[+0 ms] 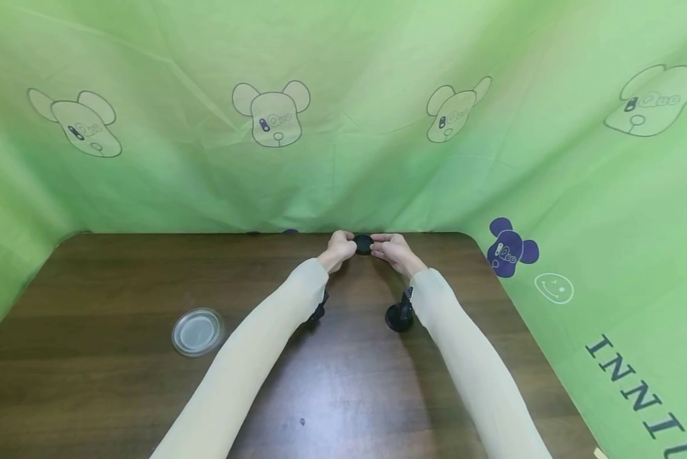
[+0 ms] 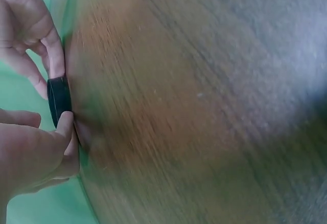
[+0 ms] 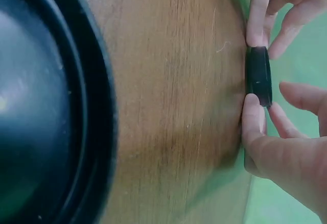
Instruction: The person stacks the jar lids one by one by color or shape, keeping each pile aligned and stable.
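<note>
A small black round disc (image 1: 363,244), fairly thick at its rim, is between both hands at the table's far edge. My left hand (image 1: 340,248) pinches its left side, and my right hand (image 1: 395,252) pinches its right side with thumb and fingers. In the left wrist view the black disc (image 2: 60,101) shows its rim, fingertips at either end. The right wrist view also shows the disc (image 3: 259,76) edge-on. Whether it touches the tabletop I cannot tell. Nearer me, under the right wrist, lies a larger black round piece (image 1: 399,318), its raised rim (image 3: 97,101) close to the right wrist camera.
A clear round lid or shallow dish (image 1: 198,332) lies left of my left forearm on the brown wooden table (image 1: 119,280). Green printed cloth (image 1: 343,172) hangs right behind the far edge and along the sides. A dark wrist-mounted device (image 1: 318,310) hangs below the left sleeve.
</note>
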The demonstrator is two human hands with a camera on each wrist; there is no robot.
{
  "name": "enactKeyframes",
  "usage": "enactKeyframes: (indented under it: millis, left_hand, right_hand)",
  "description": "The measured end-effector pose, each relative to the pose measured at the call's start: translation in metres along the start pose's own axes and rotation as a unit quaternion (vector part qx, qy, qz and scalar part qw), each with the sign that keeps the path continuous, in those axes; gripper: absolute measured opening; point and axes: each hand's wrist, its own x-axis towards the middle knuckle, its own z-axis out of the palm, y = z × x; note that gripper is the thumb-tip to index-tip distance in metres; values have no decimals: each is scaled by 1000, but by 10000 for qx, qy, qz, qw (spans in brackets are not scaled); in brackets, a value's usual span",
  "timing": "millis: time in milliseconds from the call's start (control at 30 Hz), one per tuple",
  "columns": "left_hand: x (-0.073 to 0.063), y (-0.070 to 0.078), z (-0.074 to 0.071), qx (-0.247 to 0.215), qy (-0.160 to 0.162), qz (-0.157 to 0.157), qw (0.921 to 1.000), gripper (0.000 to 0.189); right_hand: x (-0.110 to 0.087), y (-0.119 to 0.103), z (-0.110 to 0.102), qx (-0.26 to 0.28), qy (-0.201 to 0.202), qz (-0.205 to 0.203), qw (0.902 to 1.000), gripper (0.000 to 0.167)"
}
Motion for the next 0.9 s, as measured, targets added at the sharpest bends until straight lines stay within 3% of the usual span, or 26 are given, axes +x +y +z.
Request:
enactKeyframes:
  millis: [233, 633, 900]
  left_hand:
    - [-3, 1, 5, -38, 271, 25, 9996, 41]
    - [-6, 1, -1, 15, 362, -82, 9993, 39]
    - [-7, 1, -2, 59, 483, 86, 9988, 38]
  right_hand:
    - [-2, 1, -2, 170, 57, 94, 9998, 49]
    - [-1, 2, 3, 30, -27, -50, 10000, 52]
    - [-1, 0, 5, -76, -30, -93, 9999, 52]
